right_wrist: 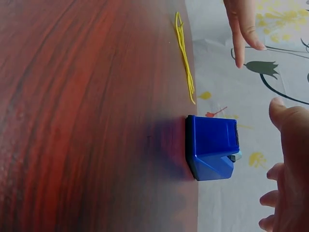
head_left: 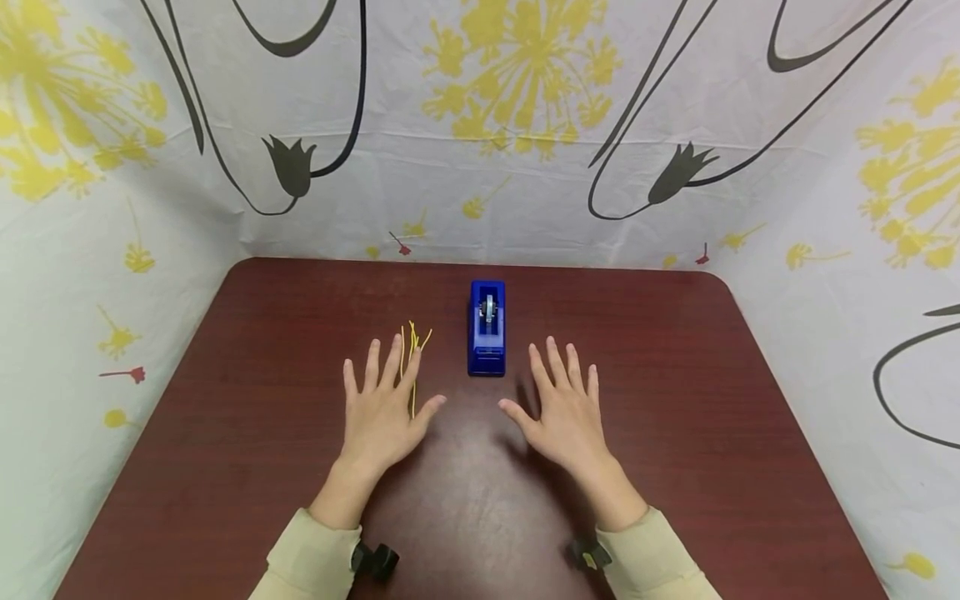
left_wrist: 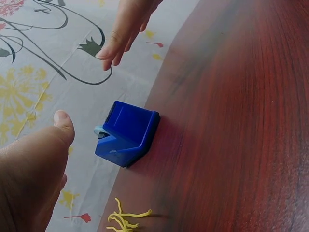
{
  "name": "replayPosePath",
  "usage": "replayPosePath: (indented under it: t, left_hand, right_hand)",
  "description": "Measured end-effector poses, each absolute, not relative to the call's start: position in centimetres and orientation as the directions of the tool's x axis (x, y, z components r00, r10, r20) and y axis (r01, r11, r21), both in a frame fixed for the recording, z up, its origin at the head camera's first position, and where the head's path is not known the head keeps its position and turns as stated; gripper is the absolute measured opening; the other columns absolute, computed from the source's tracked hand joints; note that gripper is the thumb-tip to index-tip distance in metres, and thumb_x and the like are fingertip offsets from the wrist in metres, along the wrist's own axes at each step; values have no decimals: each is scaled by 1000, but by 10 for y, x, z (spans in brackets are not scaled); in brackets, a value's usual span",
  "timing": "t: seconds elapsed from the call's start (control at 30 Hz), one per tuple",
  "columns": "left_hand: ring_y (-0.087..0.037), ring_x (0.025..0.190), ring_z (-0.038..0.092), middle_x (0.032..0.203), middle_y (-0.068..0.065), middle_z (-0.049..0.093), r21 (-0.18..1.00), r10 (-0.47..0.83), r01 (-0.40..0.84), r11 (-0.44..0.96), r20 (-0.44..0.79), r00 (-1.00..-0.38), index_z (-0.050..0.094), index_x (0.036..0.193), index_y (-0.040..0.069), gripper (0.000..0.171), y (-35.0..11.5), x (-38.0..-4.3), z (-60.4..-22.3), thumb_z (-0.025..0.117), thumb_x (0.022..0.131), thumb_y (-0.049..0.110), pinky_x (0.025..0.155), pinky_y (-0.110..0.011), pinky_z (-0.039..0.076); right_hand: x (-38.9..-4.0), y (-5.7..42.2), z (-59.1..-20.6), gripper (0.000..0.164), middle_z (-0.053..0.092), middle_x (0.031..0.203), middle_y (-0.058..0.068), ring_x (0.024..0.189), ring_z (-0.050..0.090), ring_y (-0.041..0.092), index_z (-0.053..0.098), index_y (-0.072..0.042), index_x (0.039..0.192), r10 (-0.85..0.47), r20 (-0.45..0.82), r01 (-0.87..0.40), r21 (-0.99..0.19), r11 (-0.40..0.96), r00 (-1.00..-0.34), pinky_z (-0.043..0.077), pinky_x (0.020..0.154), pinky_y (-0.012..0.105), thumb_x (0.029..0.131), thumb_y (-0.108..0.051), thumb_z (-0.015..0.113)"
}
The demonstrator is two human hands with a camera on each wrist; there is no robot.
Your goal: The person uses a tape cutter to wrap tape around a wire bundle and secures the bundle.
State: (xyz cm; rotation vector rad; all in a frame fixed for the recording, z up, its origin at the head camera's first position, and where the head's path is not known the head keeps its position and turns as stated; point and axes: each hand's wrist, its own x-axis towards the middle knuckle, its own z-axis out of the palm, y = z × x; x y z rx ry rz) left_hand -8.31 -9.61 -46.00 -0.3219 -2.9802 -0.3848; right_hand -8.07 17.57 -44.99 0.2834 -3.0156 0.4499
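Observation:
A blue tape dispenser stands upright on the table near its back middle, with a small roll on its hub. Left of it lie several thin yellow strings, partly hidden in the head view under the left hand. That hand is spread above the table, fingers straight, holding nothing. The right hand hovers to the right and in front of the dispenser, its fingers also spread and holding nothing. In the right wrist view the strings form a loose bundle looped at one end.
The dark red wooden table has rounded back corners. White cloth with yellow and grey flower prints hangs behind it and along both sides. Dark wrist camera mounts sit at the sleeve cuffs.

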Motion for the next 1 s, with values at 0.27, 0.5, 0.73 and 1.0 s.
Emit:
replayPosePath:
  t: [0.27, 0.5, 0.73, 1.0]
  left_hand:
    - [-32, 155, -6, 170, -6, 8, 247, 193, 218, 944, 124, -973, 29, 161, 20, 82, -96, -84, -461, 42, 97, 69, 117, -64, -7]
    - [-34, 155, 0, 169, -8, 12, 270, 190, 225, 936, 150, -970, 28, 161, 20, 85, -95, -88, -462, 48, 95, 70, 118, -64, 1]
    - [-40, 149, 24, 164, -14, 26, 321, 197, 257, 911, 205, -959, 39, 157, 16, 83, -92, -92, -463, 70, 90, 55, 116, -63, 17]
    - [-39, 143, 37, 154, -18, 43, 350, 231, 282, 893, 180, -956, 49, 151, 12, 73, -89, -95, -467, 69, 93, 51, 110, -61, 32]
  right_hand:
    - [-82, 174, -452, 93, 18, 168, 11, 155, 4, 33, 22, -20, 163, -166, 124, -194, -268, 944, -978, 5, 118, 64, 92, -75, 48]
    - [-85, 174, -453, 91, 26, 165, 15, 153, 15, 36, 27, -17, 162, -169, 161, -213, -309, 927, -972, 14, 117, 63, 92, -70, 53]
    - [-88, 175, -456, 83, 46, 151, 20, 140, 40, 40, 40, -7, 154, -193, 238, -279, -408, 869, -952, 34, 106, 64, 91, -51, 71]
    - [-95, 169, -458, 77, 55, 141, 19, 129, 52, 39, 44, -8, 151, -200, 254, -294, -416, 860, -946, 40, 101, 61, 92, -49, 71]
